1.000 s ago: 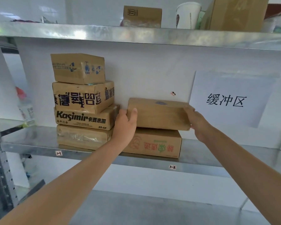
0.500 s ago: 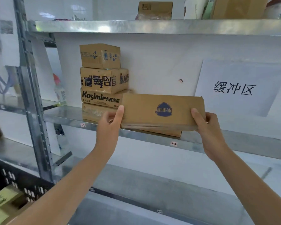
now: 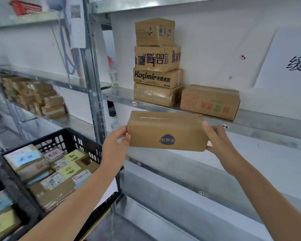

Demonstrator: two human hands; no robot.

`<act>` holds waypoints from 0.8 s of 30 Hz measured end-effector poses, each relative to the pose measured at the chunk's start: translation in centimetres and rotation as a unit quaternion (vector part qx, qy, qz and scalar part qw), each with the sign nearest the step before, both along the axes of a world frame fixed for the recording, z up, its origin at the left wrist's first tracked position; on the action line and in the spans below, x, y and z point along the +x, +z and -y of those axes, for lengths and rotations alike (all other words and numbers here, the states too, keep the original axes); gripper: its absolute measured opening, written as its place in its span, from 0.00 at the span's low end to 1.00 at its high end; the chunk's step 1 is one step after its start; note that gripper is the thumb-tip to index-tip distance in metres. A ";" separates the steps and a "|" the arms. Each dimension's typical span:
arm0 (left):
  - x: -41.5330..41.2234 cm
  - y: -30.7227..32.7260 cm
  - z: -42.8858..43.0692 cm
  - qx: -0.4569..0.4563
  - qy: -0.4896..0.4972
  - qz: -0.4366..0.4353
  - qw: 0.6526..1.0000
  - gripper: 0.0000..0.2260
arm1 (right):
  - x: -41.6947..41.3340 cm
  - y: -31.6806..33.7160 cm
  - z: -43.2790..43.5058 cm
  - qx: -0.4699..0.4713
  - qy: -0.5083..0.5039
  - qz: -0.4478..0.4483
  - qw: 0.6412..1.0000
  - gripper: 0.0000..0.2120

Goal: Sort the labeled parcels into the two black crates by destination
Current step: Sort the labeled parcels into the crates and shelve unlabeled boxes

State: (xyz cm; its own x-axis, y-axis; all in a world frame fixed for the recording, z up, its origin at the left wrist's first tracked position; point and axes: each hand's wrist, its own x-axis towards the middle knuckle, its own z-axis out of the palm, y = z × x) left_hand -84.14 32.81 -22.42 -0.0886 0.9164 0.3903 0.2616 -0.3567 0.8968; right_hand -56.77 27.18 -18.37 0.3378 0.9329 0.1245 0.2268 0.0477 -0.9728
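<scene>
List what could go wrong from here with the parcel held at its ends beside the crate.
1. The parcel is off the shelf, held only at its ends by the left grip and right grip, nothing beneath; it could slip.
2. The black crate already looks nearly full; the parcel may sit high or slide off.
3. The shelf post stands close to the path leftward; a swing could clip it.
</scene>
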 end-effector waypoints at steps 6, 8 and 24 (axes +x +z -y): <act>-8.2 -1.0 2.3 -0.062 0.051 0.062 0.995 0.20 | -7.4 -1.3 -3.2 -0.018 0.011 -0.048 0.999 0.20; -10.9 -1.4 3.0 -0.094 0.071 0.103 0.988 0.14 | -10.0 -2.4 -4.1 -0.014 0.029 -0.024 0.999 0.19; -34.1 -5.3 7.7 -0.165 0.250 0.160 0.941 0.33 | -34.4 -7.8 -6.6 -0.029 0.235 0.017 0.971 0.08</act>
State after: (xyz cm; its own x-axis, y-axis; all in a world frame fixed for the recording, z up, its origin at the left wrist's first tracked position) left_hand -118.25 25.15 -27.73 -0.6047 0.7960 -0.0278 0.0200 0.0501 0.9985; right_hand -91.18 33.77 -26.15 -0.1312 0.9888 0.0705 0.2247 0.0989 -0.9694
